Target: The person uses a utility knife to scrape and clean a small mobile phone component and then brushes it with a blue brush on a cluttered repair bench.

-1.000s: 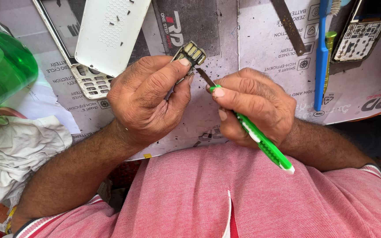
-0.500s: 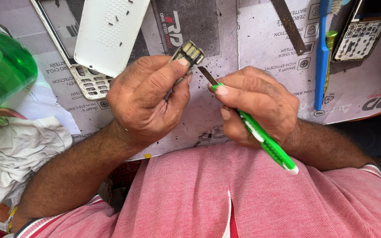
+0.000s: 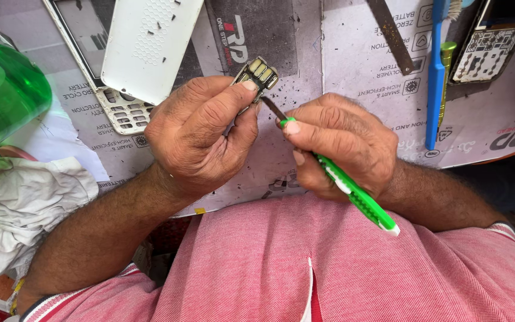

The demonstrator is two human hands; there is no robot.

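1. A small circuit board (image 3: pixel 257 74) is pinched between thumb and fingers of the left hand (image 3: pixel 201 137); its long axis runs diagonally, and its free end with the row of pale pads is pointed up and to the right, away from the body.
2. A green-and-white cutter knife (image 3: pixel 353 194) is gripped in the closed fingers of the right hand (image 3: pixel 341 146). Its long axis is also diagonal: the dark blade is aimed up and to the left and is met by the lower edge of the board, while the handle end is directed down and to the right, over a pink shirt (image 3: pixel 305 268).
3. Both hands are held just above a worktop (image 3: pixel 353 71) covered with printed grey sheets.
4. On that surface a white phone back cover (image 3: pixel 150 45), a keypad frame (image 3: pixel 117 110), a blue toothbrush (image 3: pixel 436 77) and an opened phone (image 3: pixel 490 48) are laid out; a green plastic container (image 3: pixel 4 92) and a crumpled white cloth (image 3: pixel 19 209) are seen at the left.
5. The board is seen as small, dark-edged and roughly rectangular, with several yellowish rectangular pads side by side.
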